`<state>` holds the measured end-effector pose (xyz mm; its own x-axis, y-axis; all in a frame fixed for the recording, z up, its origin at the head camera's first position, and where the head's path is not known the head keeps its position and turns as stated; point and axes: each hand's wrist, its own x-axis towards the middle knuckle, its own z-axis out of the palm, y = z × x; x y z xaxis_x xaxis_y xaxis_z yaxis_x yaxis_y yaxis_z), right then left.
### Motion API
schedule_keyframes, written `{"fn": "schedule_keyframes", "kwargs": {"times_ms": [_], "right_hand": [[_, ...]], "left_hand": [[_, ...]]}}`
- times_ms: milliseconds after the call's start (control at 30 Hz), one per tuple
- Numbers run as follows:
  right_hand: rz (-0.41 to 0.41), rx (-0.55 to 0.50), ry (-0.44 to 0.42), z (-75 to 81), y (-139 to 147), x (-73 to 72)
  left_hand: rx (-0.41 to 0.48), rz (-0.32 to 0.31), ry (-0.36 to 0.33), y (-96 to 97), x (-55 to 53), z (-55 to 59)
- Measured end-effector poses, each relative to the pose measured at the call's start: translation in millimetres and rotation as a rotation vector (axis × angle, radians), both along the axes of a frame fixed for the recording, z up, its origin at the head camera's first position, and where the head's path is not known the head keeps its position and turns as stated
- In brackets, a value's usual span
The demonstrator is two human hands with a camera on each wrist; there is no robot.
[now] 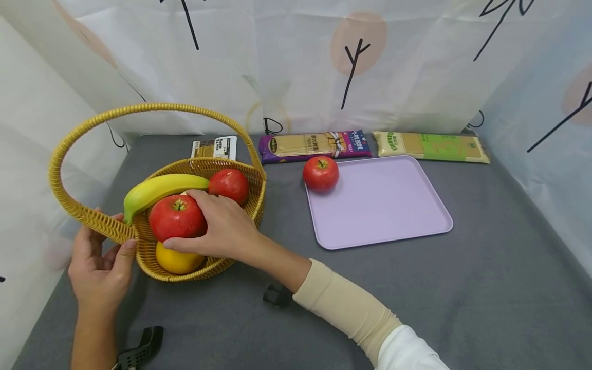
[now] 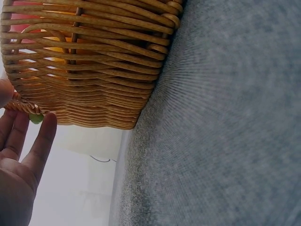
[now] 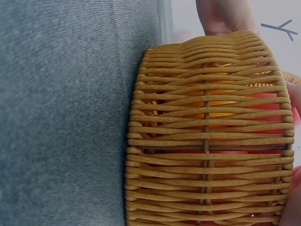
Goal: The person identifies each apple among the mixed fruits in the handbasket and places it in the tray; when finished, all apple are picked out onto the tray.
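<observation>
A yellow wicker basket (image 1: 250, 192) with a tall hoop handle stands at the left of the table. My left hand (image 1: 99, 267) pinches its left rim at the foot of the handle, thumb in front and fingers behind. Inside, my right hand (image 1: 226, 226) grips a red apple (image 1: 178, 218), thumb at its near side and fingers over its far side. Around that apple lie a banana (image 1: 162, 190), a second red apple (image 1: 229, 185) and an orange fruit (image 1: 178, 259). In the right wrist view the basket's woven wall (image 3: 211, 132) hides most of the fruit.
A pale purple tray (image 1: 379, 205) lies right of the basket, with a red apple (image 1: 320, 173) at its far left corner. Behind stand a purple pasta pack (image 1: 314, 145), a green-labelled noodle pack (image 1: 430, 147) and a small brown-and-white pack (image 1: 215, 148), before a patterned cloth wall.
</observation>
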<state>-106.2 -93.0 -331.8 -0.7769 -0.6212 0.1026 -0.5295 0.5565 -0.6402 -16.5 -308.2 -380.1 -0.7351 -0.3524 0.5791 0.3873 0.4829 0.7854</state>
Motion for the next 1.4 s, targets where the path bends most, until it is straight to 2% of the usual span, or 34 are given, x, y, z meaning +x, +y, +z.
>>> {"fn": "schedule_keyframes", "kwargs": {"times_ms": [100,400,767,1067,1233,1400], "right_hand": [[0.013,-0.004,0.028,-0.6,1.5,0.2],[0.059,-0.084,0.151,-5.3,6.5,0.5],[0.121,-0.178,0.121,-6.8,14.8,-0.5],[0.157,-0.234,0.107,-7.7,20.6,0.6],[0.16,-0.262,0.086,-6.2,25.2,2.4],[0.131,-0.314,0.045,-6.7,32.5,3.1]], "left_hand": [[0.038,-0.038,0.037,0.7,-1.2,-1.1],[0.048,-0.048,0.046,1.4,-2.9,-2.0],[0.069,-0.057,0.05,1.7,-3.6,-2.7],[0.055,-0.034,0.041,1.7,-1.8,-2.9],[0.051,-0.023,0.028,1.1,0.0,-2.3],[0.028,-0.029,0.03,0.5,0.2,-2.0]]}}
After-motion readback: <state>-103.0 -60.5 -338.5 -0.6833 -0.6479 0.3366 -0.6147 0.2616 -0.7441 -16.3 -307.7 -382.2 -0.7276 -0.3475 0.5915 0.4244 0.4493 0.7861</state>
